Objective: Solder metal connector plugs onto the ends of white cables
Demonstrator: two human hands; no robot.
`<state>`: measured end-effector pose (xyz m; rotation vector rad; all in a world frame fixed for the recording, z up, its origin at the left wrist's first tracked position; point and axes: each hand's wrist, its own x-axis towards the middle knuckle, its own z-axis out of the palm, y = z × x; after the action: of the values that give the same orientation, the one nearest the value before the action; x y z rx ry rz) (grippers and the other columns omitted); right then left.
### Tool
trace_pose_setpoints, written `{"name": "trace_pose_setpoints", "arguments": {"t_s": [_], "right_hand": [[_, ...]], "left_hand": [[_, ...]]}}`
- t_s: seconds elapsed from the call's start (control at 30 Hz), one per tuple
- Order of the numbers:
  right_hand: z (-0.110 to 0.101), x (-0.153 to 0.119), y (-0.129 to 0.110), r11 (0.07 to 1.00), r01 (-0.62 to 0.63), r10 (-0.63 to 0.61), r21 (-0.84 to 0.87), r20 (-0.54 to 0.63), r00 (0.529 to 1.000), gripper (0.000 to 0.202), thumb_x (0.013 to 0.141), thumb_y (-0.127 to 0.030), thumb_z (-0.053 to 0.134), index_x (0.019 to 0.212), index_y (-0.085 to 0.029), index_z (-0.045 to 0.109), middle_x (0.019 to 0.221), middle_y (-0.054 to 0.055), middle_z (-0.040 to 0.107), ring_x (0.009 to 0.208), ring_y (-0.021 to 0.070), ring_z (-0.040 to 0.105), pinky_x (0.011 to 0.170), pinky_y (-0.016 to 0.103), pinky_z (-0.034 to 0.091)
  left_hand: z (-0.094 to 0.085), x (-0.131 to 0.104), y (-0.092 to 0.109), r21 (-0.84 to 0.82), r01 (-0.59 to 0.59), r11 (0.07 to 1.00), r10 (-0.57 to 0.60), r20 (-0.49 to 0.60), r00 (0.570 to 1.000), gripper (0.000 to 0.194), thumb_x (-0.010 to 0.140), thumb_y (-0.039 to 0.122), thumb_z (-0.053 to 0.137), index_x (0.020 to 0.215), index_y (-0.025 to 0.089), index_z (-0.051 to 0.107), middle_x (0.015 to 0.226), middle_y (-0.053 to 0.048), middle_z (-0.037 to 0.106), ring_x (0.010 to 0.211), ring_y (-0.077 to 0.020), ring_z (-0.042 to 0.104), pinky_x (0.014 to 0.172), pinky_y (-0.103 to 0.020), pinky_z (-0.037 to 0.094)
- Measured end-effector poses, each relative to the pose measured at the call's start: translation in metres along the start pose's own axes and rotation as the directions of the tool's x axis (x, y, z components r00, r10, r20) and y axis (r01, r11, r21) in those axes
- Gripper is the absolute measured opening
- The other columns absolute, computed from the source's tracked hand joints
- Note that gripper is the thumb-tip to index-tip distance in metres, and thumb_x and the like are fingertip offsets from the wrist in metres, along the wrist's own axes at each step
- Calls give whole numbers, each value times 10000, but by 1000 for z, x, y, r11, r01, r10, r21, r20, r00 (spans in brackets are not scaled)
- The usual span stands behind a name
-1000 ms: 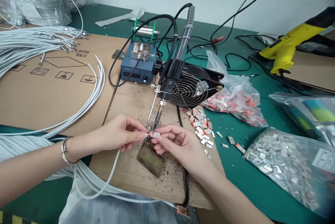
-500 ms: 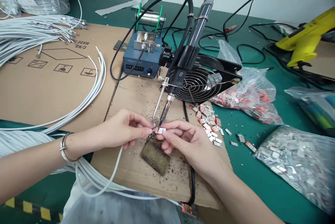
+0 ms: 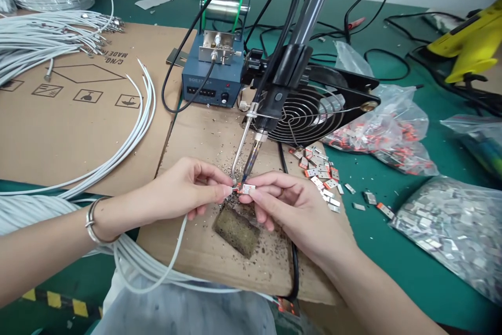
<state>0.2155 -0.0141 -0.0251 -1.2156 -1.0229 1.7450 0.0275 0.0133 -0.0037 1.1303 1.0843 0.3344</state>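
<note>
My left hand (image 3: 200, 188) pinches the stripped end of a white cable (image 3: 178, 246), which loops down below the wrist. Between the thumb and fingers of my right hand (image 3: 284, 201) is a small USB connector (image 3: 248, 188) with a metal shell and an orange part. Cable end and connector meet under the tip of a soldering iron (image 3: 251, 162) clamped in a stand. Beside the tip, a bent metal solder feed tube (image 3: 240, 149) points down at the same spot. Below my fingers lies a worn brown sponge (image 3: 236, 231). The exact contact at the joint is too small to tell.
A blue solder feeder (image 3: 212, 76) with a solder spool stands behind, next to a black fan (image 3: 301, 118). Loose connectors (image 3: 321, 173) lie right, near bags of parts (image 3: 451, 235). White cables (image 3: 129, 141) cover the left. A yellow tool (image 3: 466, 47) sits far right.
The view has shifted slightly, so the bench sits a little higher and the iron further right. Both hands still hold the cable and connector at the tip.
</note>
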Motion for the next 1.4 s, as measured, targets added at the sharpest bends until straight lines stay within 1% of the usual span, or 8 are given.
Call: {"name": "trace_pose_setpoints", "arguments": {"t_s": [0.17, 0.3, 0.47, 0.6, 0.87, 1.03, 1.17, 1.4], "right_hand": [[0, -2, 0, 1000, -2, 2, 2, -18, 1000, 174, 665, -283, 752, 781, -172, 684, 669, 50, 691, 391, 61, 483, 336, 139, 378], [-2, -3, 0, 1000, 20, -20, 21, 16, 1000, 134, 694, -259, 742, 795, -184, 697, 683, 50, 700, 408, 50, 479, 354, 119, 366], [-2, -2, 1, 999, 30, -31, 24, 21, 999, 120, 703, -246, 741, 798, -189, 698, 689, 46, 706, 397, 32, 481, 368, 99, 378], [-1, -1, 2, 999, 29, -30, 30, 12, 999, 110, 700, -237, 737, 783, -182, 691, 691, 47, 708, 385, 31, 491, 356, 92, 378], [1, 0, -1, 999, 42, -42, 2, 15, 999, 97, 690, -179, 714, 783, -163, 693, 658, 39, 697, 380, 33, 484, 351, 105, 377], [1, 0, -2, 999, 28, -28, -18, -6, 1000, 114, 665, -181, 720, 773, -159, 690, 645, 43, 693, 379, 41, 474, 340, 121, 356], [2, 0, -3, 999, 38, -38, -17, -9, 999, 129, 653, -202, 729, 767, -158, 689, 647, 54, 694, 388, 53, 463, 334, 139, 346], [-1, -1, -2, 998, 62, -62, -9, 16, 998, 95, 687, -184, 715, 781, -198, 703, 654, 31, 699, 441, 61, 510, 362, 129, 355]], "left_hand": [[0, -1, 3, -4, 12, 1000, -12, 25, 1000, 153, 766, 252, 597, 837, 116, 614, 454, 73, 485, 340, -30, 407, 324, -114, 333], [-1, -1, 4, -11, 18, 1000, -18, 26, 1000, 151, 762, 249, 606, 847, 125, 619, 524, 59, 523, 356, -24, 407, 326, -117, 341], [-2, 0, 3, 44, 25, 999, -26, 18, 1000, 170, 768, 264, 594, 862, 127, 629, 456, 64, 488, 340, -37, 408, 324, -123, 338], [-1, 1, 3, 75, 34, 997, -34, 4, 999, 149, 767, 245, 592, 844, 121, 622, 456, 66, 496, 337, -36, 421, 327, -119, 350], [-4, 3, 2, 148, 10, 989, -15, 28, 999, 174, 759, 279, 593, 815, 122, 641, 449, 52, 483, 352, -43, 432, 338, -124, 364], [-6, 5, 0, 177, 2, 984, -9, 39, 999, 158, 753, 258, 587, 799, 119, 646, 463, 42, 477, 354, -53, 421, 314, -135, 362], [-6, 6, 0, 182, -4, 983, -3, 40, 999, 165, 755, 269, 586, 790, 121, 649, 523, 25, 501, 353, -43, 415, 303, -131, 356], [-3, 4, 5, 164, -5, 986, 0, 32, 999, 130, 752, 241, 587, 774, 124, 640, 502, 34, 481, 355, -40, 413, 302, -116, 355]]}}
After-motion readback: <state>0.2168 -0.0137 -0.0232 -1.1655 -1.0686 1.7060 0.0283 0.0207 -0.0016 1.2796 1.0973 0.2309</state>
